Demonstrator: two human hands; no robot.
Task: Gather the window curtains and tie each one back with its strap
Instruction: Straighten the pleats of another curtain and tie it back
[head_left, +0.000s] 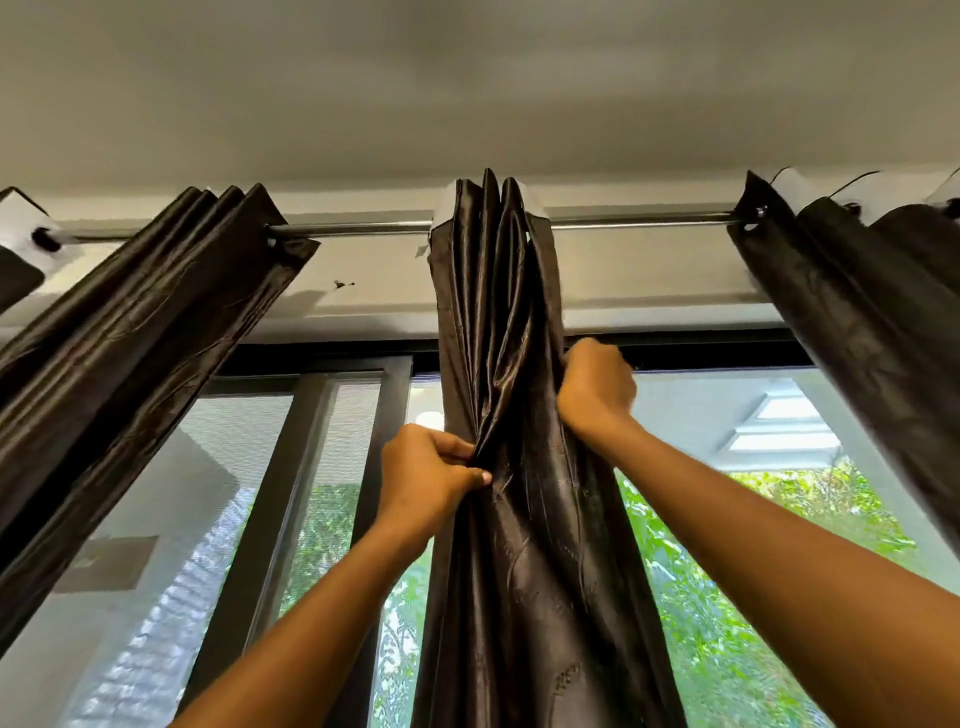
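Left hand (428, 475), nearest, fingers (467, 474) curled, pinching front folds of the middle curtain (498, 364). Right hand (597, 387) higher, fist closed on its right edge. Curtain hangs bunched at mid-rod (363, 228), between two other gathered curtains.

Best practice, I judge: stack pleats evenly, squeeze both edges inward, keep one hand clamped before reaching for a strap.

No strap in view. Curtain's lower part cut off; right fingertips hidden behind fabric.
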